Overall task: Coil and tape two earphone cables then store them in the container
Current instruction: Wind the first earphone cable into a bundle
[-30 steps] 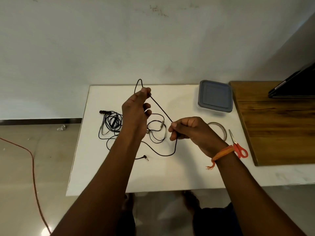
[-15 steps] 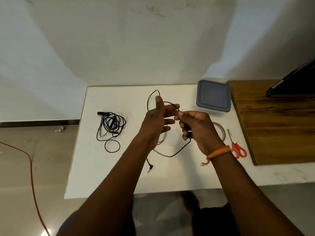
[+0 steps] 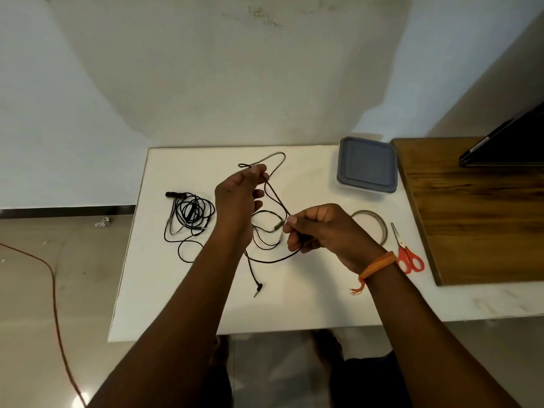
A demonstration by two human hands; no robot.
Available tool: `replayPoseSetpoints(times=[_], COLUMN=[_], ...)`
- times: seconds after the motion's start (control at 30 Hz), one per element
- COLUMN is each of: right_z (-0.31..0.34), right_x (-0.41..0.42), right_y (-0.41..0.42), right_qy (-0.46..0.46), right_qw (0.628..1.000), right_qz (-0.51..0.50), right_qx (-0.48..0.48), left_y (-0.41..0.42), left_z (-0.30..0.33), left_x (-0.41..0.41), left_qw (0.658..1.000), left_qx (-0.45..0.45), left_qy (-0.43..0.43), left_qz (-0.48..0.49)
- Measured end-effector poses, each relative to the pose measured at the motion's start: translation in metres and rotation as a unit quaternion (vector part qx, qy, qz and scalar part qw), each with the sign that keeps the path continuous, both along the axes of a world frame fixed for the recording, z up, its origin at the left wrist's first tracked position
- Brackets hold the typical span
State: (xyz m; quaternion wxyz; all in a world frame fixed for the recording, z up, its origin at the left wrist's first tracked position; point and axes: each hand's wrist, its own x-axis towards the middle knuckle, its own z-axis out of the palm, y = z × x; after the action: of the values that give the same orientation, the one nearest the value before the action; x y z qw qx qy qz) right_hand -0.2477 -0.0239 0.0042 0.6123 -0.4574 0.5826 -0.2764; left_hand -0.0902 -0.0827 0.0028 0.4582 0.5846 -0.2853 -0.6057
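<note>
We see both forearms reaching out over the white table (image 3: 294, 313) from its near edge, hands raised above the middle of the top. The left hand (image 3: 237, 201) is the farther one, its back toward us and its fingers bent upward, the thumb and fingertips pinching a black earphone cable (image 3: 275, 195) that loops past them toward the far edge. The right hand (image 3: 321, 231), with an orange thread (image 3: 378, 265) tied round its wrist, sits nearer and to the right, fingers curled, thumb and forefinger clamped on the same cable. Between the two hands the cable runs taut as a slanted line; below them it hangs in loose loops onto the table, and its plug (image 3: 258, 289) lies toward the near edge, just right of the left forearm. The second earphone cable (image 3: 191, 219) lies in a loose tangle near the left edge, apart from both hands. The grey-lidded container (image 3: 368, 164) sits closed at the far edge, close to the wooden board (image 3: 477, 219) that covers the right side. A roll of clear tape (image 3: 379, 222) lies flat just right of the right hand, and red-handled scissors (image 3: 407, 254) rest beside it, close to the board's left edge. A dark device (image 3: 506, 145) sits at the board's far right corner.
</note>
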Motion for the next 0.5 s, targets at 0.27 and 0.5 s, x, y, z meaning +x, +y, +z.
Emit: replayPoseSetpoints(times=[0.27,0.5], right_z=[-0.004,-0.002], right_x=[-0.003,0.002], right_y=[-0.005,-0.004], right_qy=[0.020,0.002], right_qw=[0.995,0.998], right_qz=[-0.091,-0.057], right_qx=[-0.044,-0.021], left_y=[0.015,0.014], left_z=[-0.002,0.000], left_x=[-0.018,-0.015], left_qw=[0.965,0.985], left_qx=[0.082,0.039], left_qy=[-0.064,-0.016], left_qz=[-0.242,-0.165])
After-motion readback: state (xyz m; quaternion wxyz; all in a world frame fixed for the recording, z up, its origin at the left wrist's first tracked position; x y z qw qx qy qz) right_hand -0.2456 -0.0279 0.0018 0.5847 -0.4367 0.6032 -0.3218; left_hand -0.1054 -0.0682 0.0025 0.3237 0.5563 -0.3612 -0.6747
